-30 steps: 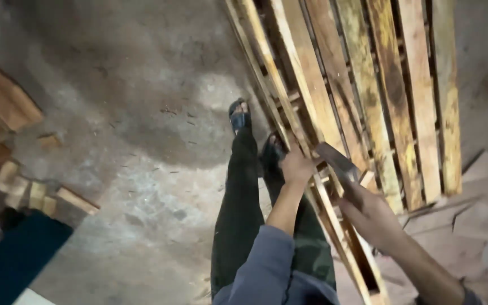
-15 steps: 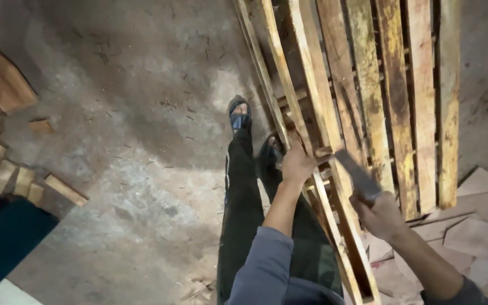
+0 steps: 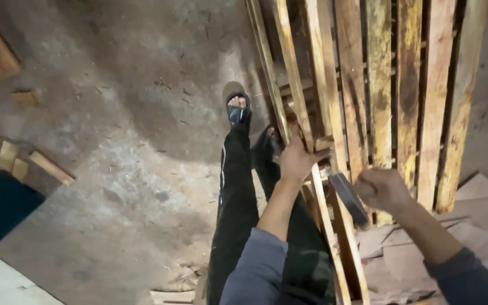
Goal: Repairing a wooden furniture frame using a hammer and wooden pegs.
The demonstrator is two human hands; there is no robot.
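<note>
Pallet (image 3: 379, 101) rough, yellow-stained wood; tool (image 3: 348, 197) dull dark metal; floor (image 3: 114, 141) matt, dusty concrete.

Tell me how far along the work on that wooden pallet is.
Done: nothing clearly; the wooden pallet stands on edge with all its visible slats in place. In hand: the left hand grips a slat edge, the right hand holds a dark flat tool beside it. Left: any slat removal; loose boards lie nearby.
</note>
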